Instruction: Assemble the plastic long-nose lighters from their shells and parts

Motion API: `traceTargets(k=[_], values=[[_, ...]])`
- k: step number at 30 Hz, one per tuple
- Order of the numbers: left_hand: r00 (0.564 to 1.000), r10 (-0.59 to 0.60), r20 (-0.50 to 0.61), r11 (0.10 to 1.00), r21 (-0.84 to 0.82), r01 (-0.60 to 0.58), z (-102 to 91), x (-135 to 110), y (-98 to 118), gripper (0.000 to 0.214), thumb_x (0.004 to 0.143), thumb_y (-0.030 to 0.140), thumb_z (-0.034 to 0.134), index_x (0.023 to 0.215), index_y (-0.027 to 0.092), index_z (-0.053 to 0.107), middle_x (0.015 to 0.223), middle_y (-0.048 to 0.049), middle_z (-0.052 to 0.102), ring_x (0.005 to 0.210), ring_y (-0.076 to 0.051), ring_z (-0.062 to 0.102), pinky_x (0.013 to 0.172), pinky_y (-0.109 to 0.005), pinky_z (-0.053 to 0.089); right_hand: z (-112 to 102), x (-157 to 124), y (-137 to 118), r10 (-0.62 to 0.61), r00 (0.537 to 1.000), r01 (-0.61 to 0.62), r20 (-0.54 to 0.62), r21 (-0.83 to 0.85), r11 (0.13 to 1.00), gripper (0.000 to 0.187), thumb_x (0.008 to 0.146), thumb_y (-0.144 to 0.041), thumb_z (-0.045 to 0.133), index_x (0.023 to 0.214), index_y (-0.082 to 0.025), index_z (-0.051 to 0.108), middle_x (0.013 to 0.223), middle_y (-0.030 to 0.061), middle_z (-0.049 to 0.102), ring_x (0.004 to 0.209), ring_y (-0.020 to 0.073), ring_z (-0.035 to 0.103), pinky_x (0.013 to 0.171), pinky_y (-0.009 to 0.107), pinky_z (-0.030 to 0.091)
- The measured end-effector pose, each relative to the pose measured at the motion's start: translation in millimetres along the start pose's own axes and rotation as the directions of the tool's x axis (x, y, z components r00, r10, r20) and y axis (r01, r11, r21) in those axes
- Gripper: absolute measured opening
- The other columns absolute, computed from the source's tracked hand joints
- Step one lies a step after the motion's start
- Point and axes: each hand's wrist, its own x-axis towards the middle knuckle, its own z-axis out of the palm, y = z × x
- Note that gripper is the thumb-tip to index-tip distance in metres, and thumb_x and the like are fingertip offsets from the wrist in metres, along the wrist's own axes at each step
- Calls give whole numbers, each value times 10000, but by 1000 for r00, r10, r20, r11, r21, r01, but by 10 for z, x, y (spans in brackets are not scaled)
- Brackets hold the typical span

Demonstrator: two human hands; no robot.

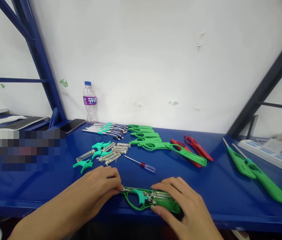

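Observation:
An open green lighter casing (165, 202) lies at the table's front edge. Inside it are a teal trigger (141, 196), thin wires and a clear fuel tank (162, 195). My left hand (106, 183) is closed in a pinch at the casing's narrow front end, where a bit of metal shows. My right hand (183, 203) is closed round the handle end, thumb on the near side and fingers over the far side, partly covering the tank. Beyond my hands lies a screwdriver (143, 165) with a clear purple and red handle.
Behind are metal lighter tubes with wires (103, 129), loose teal triggers (83, 165), clear fuel tanks (111, 155), green casing halves (147, 135) and red casings (198, 148). Two assembled green lighters (263, 176) lie right. A bottle (90, 103) and a phone (72, 126) are back left.

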Motion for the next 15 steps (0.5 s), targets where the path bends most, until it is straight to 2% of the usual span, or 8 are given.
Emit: traceTargets(k=[2,4,6,9,12,15], values=[[998,-4,70,999,-53,8,-8,1,-5,223,1064,124,544,979,271,689,1005,23,709,904,-136,678,819,-223,478,-5,-4,-9,4,1000,-4,11,-1,1000,195,1015,-402,698,1197,-335,724,1096,12,761,936,231,724,783,326,609],[996,-29,81,996,-77,35,-15,-1,-4,224,1067,127,528,1012,270,691,1022,15,705,928,-147,679,836,-234,477,-14,-2,-20,4,1000,-4,20,-3,1000,189,1022,-400,688,1195,-334,727,1088,9,760,932,226,721,777,323,607],[996,-36,78,995,-89,43,-15,-1,4,250,1066,131,522,1122,297,701,1078,10,704,988,-154,687,875,-236,484,-21,3,-28,7,1000,-7,29,-2,1000,185,1025,-401,683,1187,-329,732,1082,10,760,925,224,719,770,320,605],[994,-24,108,996,-86,34,1,5,15,459,1039,53,469,1312,369,660,1169,8,683,1045,-151,689,903,-233,486,-22,10,-34,15,999,-16,39,8,1000,178,1027,-388,677,1185,-328,733,1084,13,759,925,228,718,775,329,606],[992,-10,130,997,-73,20,18,13,27,627,967,-55,410,1306,407,665,1171,18,665,1019,-137,682,880,-220,478,-15,6,-34,20,999,-20,38,15,1000,172,1026,-380,679,1182,-333,733,1087,12,757,930,232,717,782,338,606],[995,-11,102,998,-64,18,25,14,48,696,904,-101,392,1273,413,683,1177,26,656,1016,-128,677,889,-208,471,-10,3,-27,19,999,-20,34,22,1000,171,1020,-377,690,1180,-335,732,1085,9,756,937,232,716,787,340,604]])
